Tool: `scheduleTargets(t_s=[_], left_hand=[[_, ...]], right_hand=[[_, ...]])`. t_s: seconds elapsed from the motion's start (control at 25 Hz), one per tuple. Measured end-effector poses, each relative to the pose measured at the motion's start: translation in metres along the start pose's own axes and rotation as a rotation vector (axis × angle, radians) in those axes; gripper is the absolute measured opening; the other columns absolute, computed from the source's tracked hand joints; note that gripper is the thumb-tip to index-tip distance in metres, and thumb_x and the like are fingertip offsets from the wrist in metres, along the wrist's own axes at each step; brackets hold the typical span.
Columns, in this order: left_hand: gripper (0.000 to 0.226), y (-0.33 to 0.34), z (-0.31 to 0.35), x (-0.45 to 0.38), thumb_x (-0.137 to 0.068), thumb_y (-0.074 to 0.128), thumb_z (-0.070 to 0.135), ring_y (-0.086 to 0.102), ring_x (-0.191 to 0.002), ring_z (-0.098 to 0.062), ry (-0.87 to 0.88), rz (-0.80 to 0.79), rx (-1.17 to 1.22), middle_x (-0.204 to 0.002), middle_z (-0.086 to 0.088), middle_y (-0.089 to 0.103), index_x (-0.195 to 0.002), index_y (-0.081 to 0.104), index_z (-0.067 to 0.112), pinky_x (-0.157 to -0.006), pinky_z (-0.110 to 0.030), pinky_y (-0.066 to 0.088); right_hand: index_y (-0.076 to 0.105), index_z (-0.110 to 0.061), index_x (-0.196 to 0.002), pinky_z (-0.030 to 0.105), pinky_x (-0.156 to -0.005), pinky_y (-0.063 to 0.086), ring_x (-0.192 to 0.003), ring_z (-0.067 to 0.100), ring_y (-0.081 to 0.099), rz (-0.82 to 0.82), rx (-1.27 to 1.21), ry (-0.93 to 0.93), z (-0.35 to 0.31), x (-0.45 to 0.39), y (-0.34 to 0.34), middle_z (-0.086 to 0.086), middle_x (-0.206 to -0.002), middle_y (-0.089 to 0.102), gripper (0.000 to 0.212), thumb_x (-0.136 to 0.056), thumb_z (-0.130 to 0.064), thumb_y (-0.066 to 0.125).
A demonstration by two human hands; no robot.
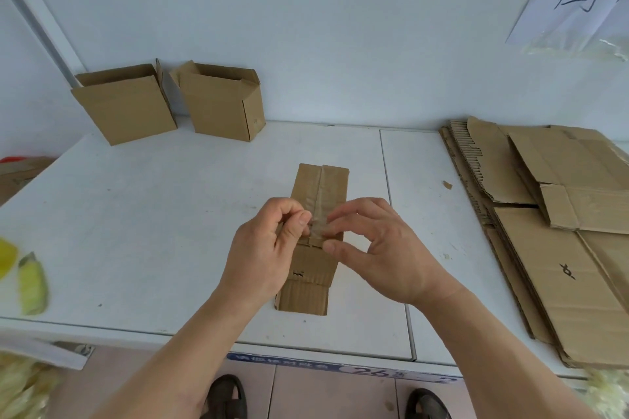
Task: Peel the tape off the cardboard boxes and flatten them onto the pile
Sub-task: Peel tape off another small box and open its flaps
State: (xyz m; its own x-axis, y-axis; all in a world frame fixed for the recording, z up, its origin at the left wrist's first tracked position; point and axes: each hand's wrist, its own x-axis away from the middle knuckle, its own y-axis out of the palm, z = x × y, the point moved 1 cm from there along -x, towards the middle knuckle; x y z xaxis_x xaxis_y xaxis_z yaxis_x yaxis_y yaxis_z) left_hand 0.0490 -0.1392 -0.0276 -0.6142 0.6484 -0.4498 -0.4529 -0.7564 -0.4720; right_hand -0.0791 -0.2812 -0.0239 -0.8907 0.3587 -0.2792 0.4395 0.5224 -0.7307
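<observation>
Left hand: my left hand sits over the near end of the box, fingers curled in, thumb and forefinger pinched together at the strip of tape; I read it as pinching the tape's edge.
Right hand: my right hand is half curled, fingertips pressing down on the tape and the flap beside it, thumb touching the box's near corner; it wraps round nothing.
Taped box: the small cardboard box lies on its side in the middle of the white surface, long axis running away from me, flaps closed.
Tape: a clear tape strip runs along the centre seam, from the far end down to where my hands meet; whether its near end has lifted I cannot tell.
Waiting boxes: two open boxes stand side by side at the back left against the wall.
Pile: the pile of flattened cardboard lies on the right of the surface, well apart from the taped box.
</observation>
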Motion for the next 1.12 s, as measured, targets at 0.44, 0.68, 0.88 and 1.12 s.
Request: scheduleTargets(t_s=[0.44, 0.68, 0.88, 1.12], left_hand=[[0.056, 0.029, 0.004, 0.019, -0.086, 0.047, 0.071, 0.050, -0.107, -0.017, 0.235, 0.005, -0.295, -0.120, 0.002, 0.042, -0.093, 0.062, 0.018, -0.073, -0.031, 0.055], [0.054, 0.025, 0.005, 0.018, -0.075, 0.056, 0.071, 0.054, -0.092, -0.016, 0.131, 0.056, -0.442, -0.108, 0.004, 0.047, -0.080, 0.051, 0.018, -0.056, -0.016, 0.035], [0.041, 0.010, -0.007, 0.010, -0.071, 0.064, 0.057, 0.051, -0.084, -0.005, 0.145, -0.086, -0.321, -0.105, 0.013, 0.049, -0.077, 0.046, 0.021, -0.059, -0.011, 0.036], [0.037, 0.009, -0.007, 0.005, -0.070, 0.065, 0.052, 0.047, -0.087, -0.001, 0.225, -0.187, -0.302, -0.107, 0.015, 0.047, -0.077, 0.047, 0.020, -0.065, -0.006, 0.035]], right_hand=[[0.068, -0.024, -0.097, 0.018, -0.064, 0.045, -0.062, 0.003, 0.058, 0.263, -0.654, 0.543, -0.010, -0.024, -0.006, 0.003, -0.075, 0.069, 0.015, -0.095, -0.012, 0.061], [0.075, -0.005, -0.095, 0.027, -0.075, 0.055, -0.076, 0.018, 0.063, 0.095, -1.004, 0.590, -0.002, -0.024, -0.019, 0.014, -0.086, 0.069, 0.018, -0.092, 0.003, 0.059], [0.079, -0.025, -0.092, 0.024, -0.088, 0.051, -0.095, 0.009, 0.065, -0.127, -0.542, 0.431, -0.014, -0.016, -0.027, -0.002, -0.101, 0.071, 0.017, -0.089, -0.033, 0.064], [0.070, -0.026, -0.089, 0.013, -0.066, 0.040, -0.076, 0.002, 0.052, -0.111, -0.063, 0.228, -0.019, -0.015, -0.015, -0.010, -0.078, 0.056, 0.009, -0.091, -0.018, 0.066]])
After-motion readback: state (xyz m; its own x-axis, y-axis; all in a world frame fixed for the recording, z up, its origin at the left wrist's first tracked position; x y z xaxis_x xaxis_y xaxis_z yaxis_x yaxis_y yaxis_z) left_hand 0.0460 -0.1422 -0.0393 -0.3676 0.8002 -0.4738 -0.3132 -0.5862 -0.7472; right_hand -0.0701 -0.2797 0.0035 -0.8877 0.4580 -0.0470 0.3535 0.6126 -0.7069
